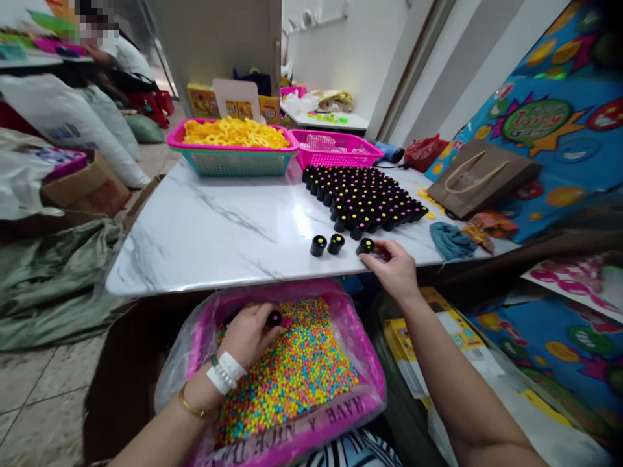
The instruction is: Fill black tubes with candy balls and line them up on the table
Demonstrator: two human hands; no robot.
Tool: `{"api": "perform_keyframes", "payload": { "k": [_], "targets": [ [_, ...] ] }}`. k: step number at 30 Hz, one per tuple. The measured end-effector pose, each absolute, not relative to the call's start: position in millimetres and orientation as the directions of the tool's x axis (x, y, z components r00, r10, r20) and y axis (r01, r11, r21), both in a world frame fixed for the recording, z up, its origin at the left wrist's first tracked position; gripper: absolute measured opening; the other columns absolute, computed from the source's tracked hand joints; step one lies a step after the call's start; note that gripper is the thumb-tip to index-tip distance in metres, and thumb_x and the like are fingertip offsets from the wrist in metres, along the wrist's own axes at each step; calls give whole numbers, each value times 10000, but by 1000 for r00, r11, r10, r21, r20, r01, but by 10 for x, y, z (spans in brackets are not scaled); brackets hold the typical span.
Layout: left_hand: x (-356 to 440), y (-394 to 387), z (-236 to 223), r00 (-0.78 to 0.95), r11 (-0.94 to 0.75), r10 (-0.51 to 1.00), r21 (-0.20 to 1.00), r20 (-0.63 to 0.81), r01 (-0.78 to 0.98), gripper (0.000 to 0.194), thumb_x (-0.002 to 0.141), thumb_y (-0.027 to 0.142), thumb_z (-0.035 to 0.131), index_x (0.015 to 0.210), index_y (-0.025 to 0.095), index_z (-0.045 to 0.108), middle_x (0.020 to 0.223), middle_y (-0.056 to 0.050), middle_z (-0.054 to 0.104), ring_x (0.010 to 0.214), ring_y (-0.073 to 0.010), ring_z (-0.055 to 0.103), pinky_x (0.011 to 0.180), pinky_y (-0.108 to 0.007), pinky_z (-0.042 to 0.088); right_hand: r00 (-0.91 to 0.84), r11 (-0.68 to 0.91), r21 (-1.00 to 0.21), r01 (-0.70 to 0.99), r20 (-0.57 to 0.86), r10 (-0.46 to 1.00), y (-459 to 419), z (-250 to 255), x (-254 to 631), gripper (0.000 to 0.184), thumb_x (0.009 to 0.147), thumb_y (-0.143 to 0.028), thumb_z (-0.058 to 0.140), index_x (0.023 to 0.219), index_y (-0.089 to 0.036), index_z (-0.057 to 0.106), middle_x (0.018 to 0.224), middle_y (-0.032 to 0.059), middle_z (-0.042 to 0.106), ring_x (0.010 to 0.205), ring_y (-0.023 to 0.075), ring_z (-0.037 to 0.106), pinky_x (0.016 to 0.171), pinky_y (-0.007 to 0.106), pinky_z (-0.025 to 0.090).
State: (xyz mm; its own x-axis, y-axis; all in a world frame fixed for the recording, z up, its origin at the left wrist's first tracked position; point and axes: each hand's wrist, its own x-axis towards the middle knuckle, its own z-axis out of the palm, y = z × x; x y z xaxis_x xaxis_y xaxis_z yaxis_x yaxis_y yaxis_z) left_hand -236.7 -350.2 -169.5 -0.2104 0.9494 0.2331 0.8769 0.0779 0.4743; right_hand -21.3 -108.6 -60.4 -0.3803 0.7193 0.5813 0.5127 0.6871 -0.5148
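Observation:
My left hand (248, 334) is closed around a small black cup (275, 318), low over the colourful candy balls (296, 370) in a plastic-lined pink basket (374, 383). A bit of pink shows beside that cup. On the marble-patterned table (219, 240), my right hand (396, 269) pinches another black cup (365, 246) with a yellow ball at its top, near the front edge. Two more black cups (318, 245) stand just left of it. Behind them, a dense block of black cups (365, 198) is arranged in rows, pink or yellow dots showing in them.
A pink-and-teal basket of yellow plastic pieces (236, 134) stands at the table's back, beside a pink basket (335, 150). At right are a brown paper bag (479, 178), a blue cloth (452, 241) and blue printed boxes (545, 130). Another person sits at far left.

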Motion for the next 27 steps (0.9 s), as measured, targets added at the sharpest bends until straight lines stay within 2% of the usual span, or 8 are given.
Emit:
{"api": "perform_keyframes", "payload": {
  "k": [7, 9, 11, 14, 17, 19, 23, 27],
  "targets": [
    [-2228, -3612, -1493, -285, 80, 932, 643, 222, 762, 291, 780, 346, 728, 968, 173, 589, 864, -37, 640, 786, -182, 601, 708, -292, 468, -366, 759, -479, 441, 676, 640, -1466, -651, -214, 321, 792, -305, 680, 1100, -215, 690, 887, 34, 700, 826, 191, 624, 843, 380, 511],
    [-2141, -3636, -1408, -343, 150, 929, 707, 138, 691, 307, 743, 381, 757, 908, 173, 602, 756, -1, 625, 677, -153, 580, 626, -262, 432, -497, 774, -522, 359, 595, 632, -1798, -706, -175, 368, 802, -286, 681, 1163, -219, 659, 996, 51, 696, 912, 197, 634, 892, 389, 510],
    [-2037, -3647, -1334, -377, 211, 924, 749, 56, 628, 320, 710, 385, 779, 880, 168, 615, 675, 22, 603, 610, -137, 558, 573, -245, 396, -745, 745, -627, 228, 380, 548, -2116, -814, -182, 475, 795, -265, 695, 1259, -229, 598, 1133, 62, 675, 1002, 198, 639, 922, 379, 517],
    [-1914, -3665, -1281, -340, 229, 940, 780, -23, 582, 240, 719, 269, 756, 897, 157, 640, 641, 29, 609, 587, -127, 560, 566, -236, 388, -924, 625, -768, 141, 124, 362, -2431, -1073, -254, 446, 805, -241, 682, 1245, -246, 611, 1169, 60, 675, 1044, 196, 646, 919, 363, 533],
    [-1898, -3709, -1321, -247, 189, 966, 855, -74, 483, 300, 760, 177, 670, 1059, 171, 644, 680, 30, 665, 610, -117, 602, 616, -230, 430, -915, 406, -893, 197, -18, 404, -2510, -1346, -308, 337, 791, -245, 685, 1127, -227, 667, 1106, 66, 698, 998, 194, 669, 899, 367, 543],
    [-1931, -3744, -1382, -180, 156, 980, 904, -90, 398, 347, 781, 204, 644, 1127, 190, 634, 732, 25, 698, 648, -118, 631, 649, -230, 457, -888, 137, -960, 245, -165, 430, -2498, -1482, -314, 416, 728, -271, 744, 1129, -211, 652, 1084, 69, 703, 957, 190, 684, 885, 369, 550],
    [-1968, -3793, -1484, -119, 139, 987, 945, -107, 297, 290, 821, 293, 606, 1083, 184, 661, 737, 6, 702, 646, -129, 631, 632, -248, 477, -826, -267, -929, 257, -354, 438, -2495, -1623, -316, 530, 605, -299, 842, 1093, -203, 659, 1065, 56, 712, 977, 186, 673, 952, 373, 503],
    [-1982, -3812, -1492, -142, 110, 987, 943, -68, 313, 338, 854, 322, 586, 1161, 185, 619, 876, -26, 738, 784, -160, 680, 759, -309, 521, -846, -293, -901, 320, -411, 341, -2499, -1623, -323, 375, 701, -409, 771, 988, -176, 709, 984, 60, 726, 939, 194, 663, 955, 392, 473]
  ]
}}
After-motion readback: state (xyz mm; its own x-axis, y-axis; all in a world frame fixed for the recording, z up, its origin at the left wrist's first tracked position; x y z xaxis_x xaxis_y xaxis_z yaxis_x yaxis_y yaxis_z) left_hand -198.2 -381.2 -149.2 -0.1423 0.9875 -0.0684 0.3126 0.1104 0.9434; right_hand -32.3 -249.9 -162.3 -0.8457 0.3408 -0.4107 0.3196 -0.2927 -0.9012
